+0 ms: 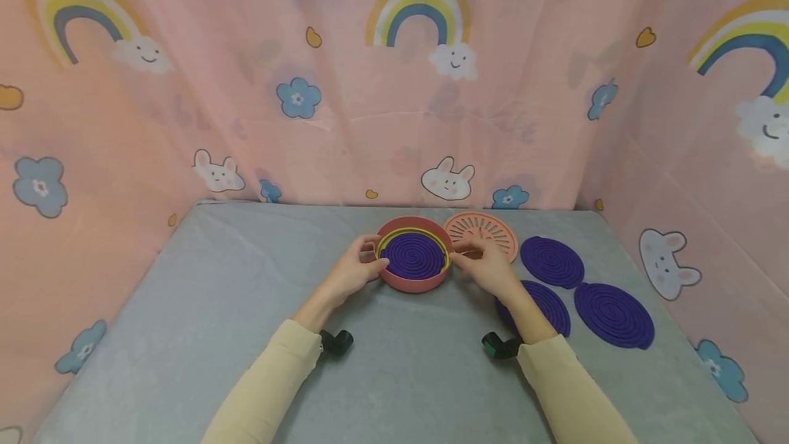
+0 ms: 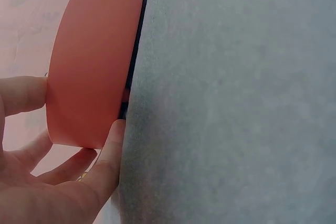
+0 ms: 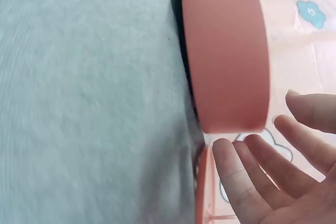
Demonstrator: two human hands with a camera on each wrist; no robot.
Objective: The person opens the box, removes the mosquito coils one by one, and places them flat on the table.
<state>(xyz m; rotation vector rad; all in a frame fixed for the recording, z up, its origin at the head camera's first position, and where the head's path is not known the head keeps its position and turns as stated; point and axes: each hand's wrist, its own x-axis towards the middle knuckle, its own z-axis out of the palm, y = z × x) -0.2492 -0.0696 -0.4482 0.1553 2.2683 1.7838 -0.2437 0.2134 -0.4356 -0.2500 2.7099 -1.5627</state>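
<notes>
A round red container (image 1: 411,285) stands on the table with a yellow ring (image 1: 448,262) and a purple spiral coil (image 1: 413,255) inside it. My left hand (image 1: 360,262) grips its left side, thumb at the rim and fingers along the outer wall. The left wrist view shows that hand (image 2: 58,182) around the red wall. At the right side is my right hand (image 1: 487,266), its fingertips close to the wall. In the right wrist view those fingers (image 3: 233,169) are spread and loosely bent beside the container (image 3: 226,51), holding nothing.
A peach slotted lid (image 1: 481,225) lies behind the right hand. Purple spiral coils lie to the right: one far (image 1: 551,262), one near the edge (image 1: 614,315), one partly under the right forearm (image 1: 545,303). Patterned pink cloth (image 1: 370,136) hangs around the grey table (image 1: 246,279).
</notes>
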